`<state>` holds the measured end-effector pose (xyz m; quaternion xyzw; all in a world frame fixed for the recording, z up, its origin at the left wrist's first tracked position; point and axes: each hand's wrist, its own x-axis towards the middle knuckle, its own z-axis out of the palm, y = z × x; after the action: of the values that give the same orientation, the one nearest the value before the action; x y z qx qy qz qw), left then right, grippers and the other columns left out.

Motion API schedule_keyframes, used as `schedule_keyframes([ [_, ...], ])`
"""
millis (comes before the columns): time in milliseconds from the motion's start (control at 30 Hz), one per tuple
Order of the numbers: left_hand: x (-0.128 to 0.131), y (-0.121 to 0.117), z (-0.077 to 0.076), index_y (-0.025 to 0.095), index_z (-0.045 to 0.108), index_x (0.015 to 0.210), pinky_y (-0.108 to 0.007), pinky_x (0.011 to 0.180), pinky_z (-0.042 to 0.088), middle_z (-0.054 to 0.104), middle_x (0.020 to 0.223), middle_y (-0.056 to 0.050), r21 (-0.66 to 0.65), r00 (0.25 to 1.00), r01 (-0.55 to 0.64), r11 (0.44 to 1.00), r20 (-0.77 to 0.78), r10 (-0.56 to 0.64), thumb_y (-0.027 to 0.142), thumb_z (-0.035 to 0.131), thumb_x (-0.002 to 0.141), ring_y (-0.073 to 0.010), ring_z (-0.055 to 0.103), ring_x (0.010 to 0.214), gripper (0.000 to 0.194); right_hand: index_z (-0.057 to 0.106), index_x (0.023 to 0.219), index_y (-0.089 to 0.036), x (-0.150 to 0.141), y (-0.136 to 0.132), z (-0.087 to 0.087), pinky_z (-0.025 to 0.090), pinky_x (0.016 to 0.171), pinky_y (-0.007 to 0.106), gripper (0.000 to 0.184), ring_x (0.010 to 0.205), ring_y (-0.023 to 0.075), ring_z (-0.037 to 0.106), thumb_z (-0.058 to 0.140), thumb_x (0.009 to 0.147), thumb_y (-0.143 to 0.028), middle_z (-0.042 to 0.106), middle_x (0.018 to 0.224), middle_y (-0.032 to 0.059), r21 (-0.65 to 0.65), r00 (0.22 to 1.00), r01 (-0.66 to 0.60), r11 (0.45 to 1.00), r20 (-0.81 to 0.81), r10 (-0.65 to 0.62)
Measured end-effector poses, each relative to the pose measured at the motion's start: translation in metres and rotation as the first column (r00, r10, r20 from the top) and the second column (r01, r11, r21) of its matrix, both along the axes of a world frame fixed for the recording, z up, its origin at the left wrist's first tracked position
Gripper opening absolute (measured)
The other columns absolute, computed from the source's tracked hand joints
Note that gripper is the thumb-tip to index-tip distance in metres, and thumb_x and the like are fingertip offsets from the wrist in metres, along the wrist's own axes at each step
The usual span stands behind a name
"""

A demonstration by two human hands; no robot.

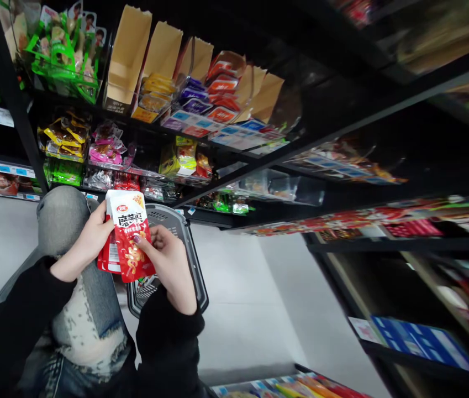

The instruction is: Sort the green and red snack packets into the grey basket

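Observation:
Several red and white snack packets (132,254) overlap in front of my knees. My left hand (93,235) grips them at their upper left edge, thumb on top. On the right side, my right hand (172,257) pinches the front packet, its thumb lying across the printed face. Another packet (112,254), with a barcode on its back, shows partly behind the front one. A grey shopping basket (201,287) stands on the floor beneath the packets and my right hand, its inside mostly covered.
Black shelves ahead hold open cardboard boxes (128,55), green-wrapped snacks (62,47), yellow packets (64,135) and pink packets (107,146). A black shelf rail (259,163) slants across. Light floor tiles (242,287) lie right of the basket. More shelving with blue boxes (422,342) stands at right.

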<state>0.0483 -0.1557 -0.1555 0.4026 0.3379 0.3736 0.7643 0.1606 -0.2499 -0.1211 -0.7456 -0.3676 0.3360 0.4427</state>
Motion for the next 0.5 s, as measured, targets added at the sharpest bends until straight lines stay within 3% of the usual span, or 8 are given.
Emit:
schedule_keyframes([
  [67, -0.001, 0.000, 0.001, 0.021, 0.060, 0.104, -0.033, 0.086, 0.044, 0.066, 0.105, -0.003, 0.019, 1.000, 0.008, 1.000, -0.003, -0.008, 0.017, 0.061, 0.071, -0.0210, 0.059, 0.098, 0.034, 0.053, 0.071, -0.020, 0.005, -0.006, -0.003, 0.046, 0.058, 0.026, 0.023, 0.064, 0.0149, 0.058, 0.066, 0.070, -0.039, 0.062, 0.071, 0.0001, 0.058, 0.992, 0.035, 0.998, -0.120, -0.028],
  [200, -0.002, 0.000, 0.008, 0.020, 0.062, 0.099, -0.030, 0.076, 0.046, 0.068, 0.091, 0.000, -0.072, 1.000, 0.002, 0.997, 0.013, -0.001, 0.014, 0.060, 0.069, -0.0164, 0.060, 0.080, 0.030, 0.053, 0.094, -0.024, 0.042, -0.037, -0.030, 0.049, 0.058, 0.028, 0.034, 0.067, 0.0162, 0.062, 0.062, 0.070, -0.046, 0.066, 0.090, 0.0033, 0.126, 0.911, 0.338, 0.933, -0.294, -0.290],
  [300, -0.003, 0.000, 0.013, 0.020, 0.062, 0.094, -0.027, 0.070, 0.045, 0.067, 0.083, 0.002, -0.155, 0.998, 0.014, 0.988, 0.061, -0.005, 0.013, 0.060, 0.068, -0.0135, 0.059, 0.070, 0.027, 0.052, 0.083, -0.020, 0.079, -0.065, -0.074, 0.049, 0.055, 0.027, 0.038, 0.059, 0.0148, 0.060, 0.065, 0.064, -0.051, 0.064, 0.074, 0.0011, 0.021, 0.866, 0.482, 0.876, -0.167, -0.472],
  [367, -0.003, 0.000, 0.014, 0.020, 0.062, 0.094, -0.027, 0.070, 0.044, 0.067, 0.081, 0.002, -0.179, 0.997, 0.018, 0.984, 0.076, -0.005, 0.013, 0.060, 0.068, -0.0132, 0.058, 0.069, 0.026, 0.051, 0.074, -0.018, 0.094, -0.076, -0.104, 0.047, 0.053, 0.028, 0.041, 0.056, 0.0160, 0.058, 0.064, 0.060, -0.055, 0.061, 0.063, 0.0007, -0.073, 0.873, 0.487, 0.870, 0.012, -0.488],
  [500, -0.002, 0.000, 0.015, 0.019, 0.062, 0.093, -0.027, 0.069, 0.044, 0.066, 0.079, 0.002, -0.202, 0.998, 0.016, 0.979, 0.063, -0.004, 0.012, 0.061, 0.067, -0.0133, 0.058, 0.069, 0.027, 0.050, 0.063, -0.018, 0.097, -0.063, -0.145, 0.045, 0.053, 0.030, 0.040, 0.055, 0.0177, 0.055, 0.061, 0.057, -0.057, 0.056, 0.053, 0.0015, -0.103, 0.875, 0.481, 0.871, 0.114, -0.470],
])
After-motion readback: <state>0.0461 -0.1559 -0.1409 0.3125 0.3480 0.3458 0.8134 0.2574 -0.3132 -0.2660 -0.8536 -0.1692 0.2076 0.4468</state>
